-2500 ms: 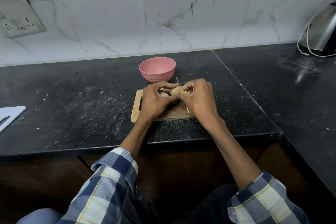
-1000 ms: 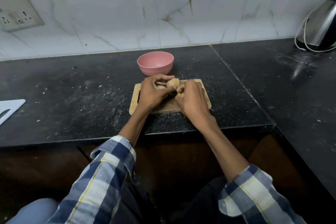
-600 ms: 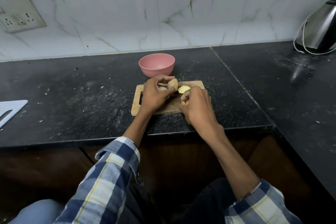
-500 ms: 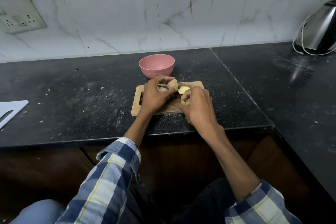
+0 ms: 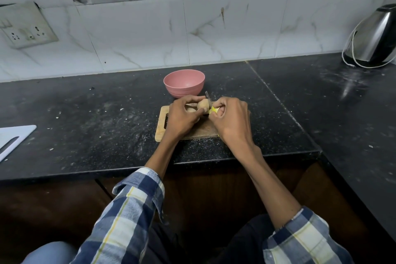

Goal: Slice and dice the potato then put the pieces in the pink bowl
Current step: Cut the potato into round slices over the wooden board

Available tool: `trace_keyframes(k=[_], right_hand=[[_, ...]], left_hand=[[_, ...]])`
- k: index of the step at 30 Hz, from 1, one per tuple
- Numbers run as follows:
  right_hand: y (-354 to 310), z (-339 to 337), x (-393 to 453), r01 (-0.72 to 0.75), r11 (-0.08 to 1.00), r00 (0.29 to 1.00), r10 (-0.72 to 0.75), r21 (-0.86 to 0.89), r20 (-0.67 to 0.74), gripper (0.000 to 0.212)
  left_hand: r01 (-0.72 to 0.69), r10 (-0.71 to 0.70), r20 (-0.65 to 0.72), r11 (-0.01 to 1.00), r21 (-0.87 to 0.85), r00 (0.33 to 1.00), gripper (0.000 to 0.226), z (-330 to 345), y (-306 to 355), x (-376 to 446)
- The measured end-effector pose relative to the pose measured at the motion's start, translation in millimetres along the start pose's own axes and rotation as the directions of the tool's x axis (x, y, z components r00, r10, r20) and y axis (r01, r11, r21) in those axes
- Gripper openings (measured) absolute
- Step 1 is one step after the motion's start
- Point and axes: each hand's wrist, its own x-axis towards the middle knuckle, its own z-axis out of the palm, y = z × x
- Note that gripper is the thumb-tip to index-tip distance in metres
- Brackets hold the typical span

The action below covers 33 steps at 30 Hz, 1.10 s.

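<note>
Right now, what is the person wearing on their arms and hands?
Both arms wear a plaid shirt in blue, navy and cream with thin yellow lines. The left sleeve and right sleeve are pushed up, so the forearms are bare. The left hand and right hand wear no gloves; no rings or watch show.

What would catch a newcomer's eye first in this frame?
The two hands meeting over the wooden cutting board at the counter's front edge: the left hand holds a potato, and the right hand grips a yellow-handled knife set against it. Just behind the board stands the pink bowl, bright against the dark counter, with a steel kettle at the far right by the wall.
</note>
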Motion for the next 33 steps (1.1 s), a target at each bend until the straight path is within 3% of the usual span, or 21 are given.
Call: trace_keyframes(k=[8,19,33], right_hand=[[1,4,3,0.042,0.999,0.999,-0.042,0.015,0.007,0.005],[3,6,13,-0.046,0.999,0.998,0.045,0.016,0.046,0.006],[3,9,3,-0.045,0.999,0.995,0.044,0.005,0.087,0.014]], left_hand=[[0.012,-0.012,-0.007,0.998,-0.057,1.000,0.031,0,-2,0],[0.020,-0.022,-0.027,0.995,-0.100,0.999,0.032,2,2,-3],[0.062,-0.065,-0.024,0.992,-0.113,0.998,0.033,0,7,-3]])
